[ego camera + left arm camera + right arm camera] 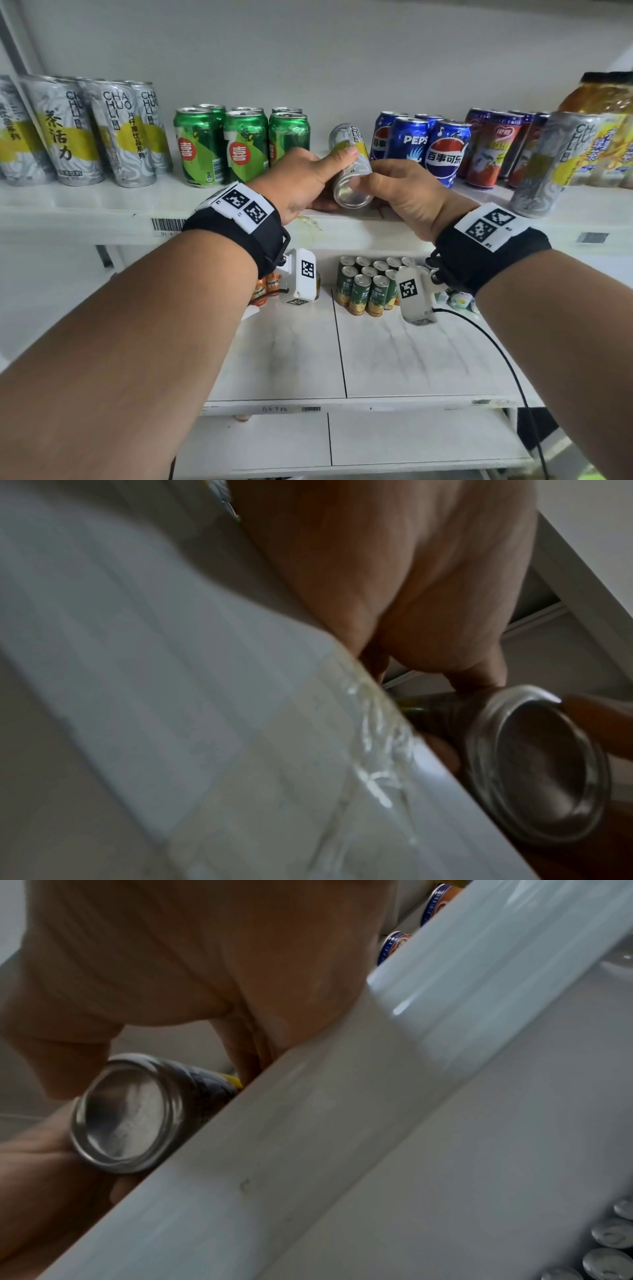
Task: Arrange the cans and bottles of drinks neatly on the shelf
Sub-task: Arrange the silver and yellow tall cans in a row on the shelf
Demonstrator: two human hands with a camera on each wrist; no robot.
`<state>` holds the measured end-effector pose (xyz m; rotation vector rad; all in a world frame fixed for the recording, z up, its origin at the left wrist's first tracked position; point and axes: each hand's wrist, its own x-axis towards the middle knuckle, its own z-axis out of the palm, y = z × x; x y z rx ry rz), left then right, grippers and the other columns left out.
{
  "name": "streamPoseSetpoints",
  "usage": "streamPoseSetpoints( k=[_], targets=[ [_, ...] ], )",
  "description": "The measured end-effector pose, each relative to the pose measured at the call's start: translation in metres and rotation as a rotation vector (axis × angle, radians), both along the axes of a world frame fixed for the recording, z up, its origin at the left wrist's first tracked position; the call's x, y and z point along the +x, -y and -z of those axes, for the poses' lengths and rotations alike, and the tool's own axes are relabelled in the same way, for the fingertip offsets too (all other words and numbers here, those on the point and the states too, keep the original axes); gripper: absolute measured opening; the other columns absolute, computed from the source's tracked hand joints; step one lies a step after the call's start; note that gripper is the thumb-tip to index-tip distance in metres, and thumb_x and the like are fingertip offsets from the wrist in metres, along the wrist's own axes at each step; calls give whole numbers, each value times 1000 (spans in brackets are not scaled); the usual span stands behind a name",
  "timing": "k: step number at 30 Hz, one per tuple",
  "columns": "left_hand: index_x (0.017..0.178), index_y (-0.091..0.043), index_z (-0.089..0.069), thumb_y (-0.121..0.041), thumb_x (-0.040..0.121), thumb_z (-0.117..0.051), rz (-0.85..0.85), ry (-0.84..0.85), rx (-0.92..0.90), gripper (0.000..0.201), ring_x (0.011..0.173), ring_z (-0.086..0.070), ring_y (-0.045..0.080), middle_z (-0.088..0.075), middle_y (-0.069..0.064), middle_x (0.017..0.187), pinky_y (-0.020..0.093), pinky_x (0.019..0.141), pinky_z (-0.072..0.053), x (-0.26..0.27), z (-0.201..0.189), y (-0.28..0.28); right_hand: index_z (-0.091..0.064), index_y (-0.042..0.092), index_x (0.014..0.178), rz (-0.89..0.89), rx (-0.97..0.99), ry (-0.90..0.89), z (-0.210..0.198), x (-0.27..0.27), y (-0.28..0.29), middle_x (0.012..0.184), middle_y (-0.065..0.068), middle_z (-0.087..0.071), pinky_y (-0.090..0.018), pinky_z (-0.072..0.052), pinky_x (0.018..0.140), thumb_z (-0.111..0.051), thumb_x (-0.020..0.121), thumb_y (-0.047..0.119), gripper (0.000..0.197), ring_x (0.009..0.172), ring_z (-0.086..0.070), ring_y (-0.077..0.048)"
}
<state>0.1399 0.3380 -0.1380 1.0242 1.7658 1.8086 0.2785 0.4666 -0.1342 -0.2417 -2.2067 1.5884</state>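
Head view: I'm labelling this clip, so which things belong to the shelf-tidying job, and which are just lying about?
Part of the job:
- tilted silver can, held by left hand and right hand
- silver tea cans
- green cans
- Pepsi cans
- red cans
- stray silver can
- upper shelf

Lying about:
- barcode label
- black cable
- wrist straps

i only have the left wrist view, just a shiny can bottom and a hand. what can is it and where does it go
Observer: A silver-and-yellow tea can, tilted, held by both the left hand and the right hand.
Operator: where are its mates
Observer: Matching silver-and-yellow cans stand at the upper shelf's far left.
Operator: any other stray
Observer: One more silver-and-yellow can stands far right, beside the red cans.
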Motion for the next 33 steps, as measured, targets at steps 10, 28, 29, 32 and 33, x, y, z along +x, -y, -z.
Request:
streamPoseSetpoints(
  k=[10,28,29,32,33],
  targets=[
    [114,-6,-71,-36,94,-82,-9,-275,-31,38,101,-78,17,-82,5,106,30,88,-62,-2,5,1,-66,0,127,-38,-177,-134,1,2,-12,111,-17,-74,-59,-56,98,-67,100,18,33,97,-70,-34],
    [132,-5,-54,-3,81,-89,-144,-723,-80,61,98,-63,12,-67,3,115,18,79,-51,7,4,11,-66,19,122,4,195,-256,15,2,-13,122,2,-75,-33,-48,108,-100,59,45,76,120,-67,-12],
    [132,-5,-54,-4,81,-89,-137,-725,-80,62,98,-63,13,-67,5,116,20,81,-51,8,3,13,-66,21,121,2,202,-251,15,2,-13,121,3,-75,-31,-48,106,-100,58,49,77,119,-67,-11],
    [134,-6,-53,-5,79,-91,-102,-688,-92,67,105,-65,17,-68,6,120,29,90,-53,10,2,15,-65,23,122,-7,194,-238,14,3,-12,122,4,-74,-34,-47,109,-100,55,52,80,121,-66,-11],
    [135,-7,-52,-4,79,-91,-88,-660,-93,68,107,-65,18,-68,6,122,33,92,-55,11,2,16,-65,21,123,-14,182,-236,14,3,-13,123,4,-74,-35,-46,110,-99,56,52,81,122,-65,-11]
  ],
)
